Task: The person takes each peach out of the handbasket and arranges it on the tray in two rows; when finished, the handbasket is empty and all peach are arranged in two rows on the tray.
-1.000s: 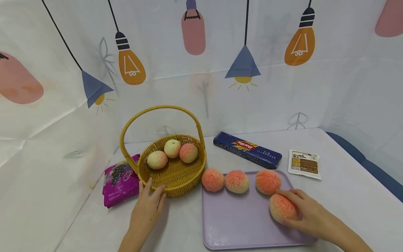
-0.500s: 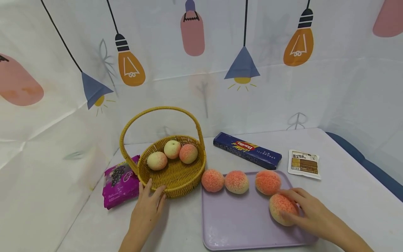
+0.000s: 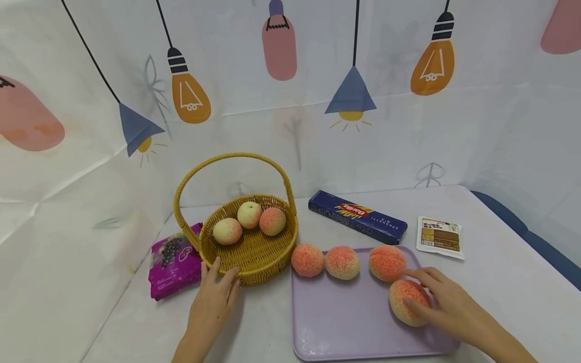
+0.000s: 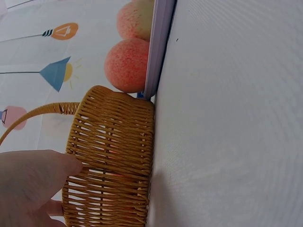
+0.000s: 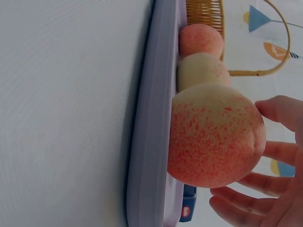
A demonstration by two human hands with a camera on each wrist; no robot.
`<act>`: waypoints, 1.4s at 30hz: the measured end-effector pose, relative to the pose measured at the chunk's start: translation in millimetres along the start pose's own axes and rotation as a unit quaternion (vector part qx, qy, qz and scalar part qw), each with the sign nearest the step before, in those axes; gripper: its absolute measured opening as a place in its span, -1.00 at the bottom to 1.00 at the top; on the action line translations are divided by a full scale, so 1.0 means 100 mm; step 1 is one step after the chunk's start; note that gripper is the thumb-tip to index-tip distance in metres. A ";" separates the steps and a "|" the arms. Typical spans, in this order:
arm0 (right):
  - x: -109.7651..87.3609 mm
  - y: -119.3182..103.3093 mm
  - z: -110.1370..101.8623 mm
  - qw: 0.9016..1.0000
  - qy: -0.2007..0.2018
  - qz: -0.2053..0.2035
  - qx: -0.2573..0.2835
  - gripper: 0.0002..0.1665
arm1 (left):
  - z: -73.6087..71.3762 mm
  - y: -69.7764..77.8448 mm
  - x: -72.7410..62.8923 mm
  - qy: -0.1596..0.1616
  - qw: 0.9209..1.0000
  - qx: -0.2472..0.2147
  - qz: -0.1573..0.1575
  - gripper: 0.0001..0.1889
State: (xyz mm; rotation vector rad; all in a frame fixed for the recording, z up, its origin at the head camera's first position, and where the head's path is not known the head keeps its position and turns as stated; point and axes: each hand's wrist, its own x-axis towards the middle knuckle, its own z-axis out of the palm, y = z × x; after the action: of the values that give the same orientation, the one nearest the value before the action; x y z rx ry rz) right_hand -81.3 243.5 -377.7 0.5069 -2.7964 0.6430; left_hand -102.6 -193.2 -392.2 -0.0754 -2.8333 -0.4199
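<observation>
A red and cream peach (image 3: 410,302) sits on the right part of the lilac tray (image 3: 336,322). Around its right side is my right hand (image 3: 449,302); the right wrist view shows the thumb tip at the peach (image 5: 218,137) and the fingers spread loosely behind it. Three more peaches, among them the middle peach (image 3: 342,262), line the tray's far edge. At the left stands a wicker basket (image 3: 254,259) with a tall handle and three peaches inside, one a pale peach (image 3: 227,231). My left hand (image 3: 211,302) rests its fingertips on the basket's near rim.
Behind the tray lies a blue spaghetti box (image 3: 357,216), with a small white and brown packet (image 3: 439,237) to its right. Left of the basket is a purple pouch (image 3: 174,264). A white curtain (image 3: 363,151) printed with lamps hangs behind the table.
My right hand has loosened around the peach on the right of the tray, its thumb shifting up over the near side. The peach stays in place, and my left hand keeps to the basket rim.
</observation>
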 end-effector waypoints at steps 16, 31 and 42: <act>0.14 -0.11 0.00 0.999 0.036 -0.027 0.001 -0.63 | 0.00 0.01 -0.01 0.029 0.999 -0.002 0.024 -0.74; 0.46 -0.54 0.09 0.990 0.046 -0.134 -0.005 -0.68 | -0.01 -0.01 0.00 0.050 0.998 0.009 0.042 -0.75; 0.61 -0.83 0.15 0.988 0.023 -0.153 0.003 -0.64 | 0.00 -0.02 0.00 0.056 0.997 0.014 0.046 -0.75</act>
State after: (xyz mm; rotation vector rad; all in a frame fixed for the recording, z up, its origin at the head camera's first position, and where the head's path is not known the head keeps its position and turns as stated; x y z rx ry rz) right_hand -108.1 149.7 -342.1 0.8864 -2.5965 0.5857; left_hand -102.2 -195.4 -392.5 -0.1720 -2.7126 -0.3533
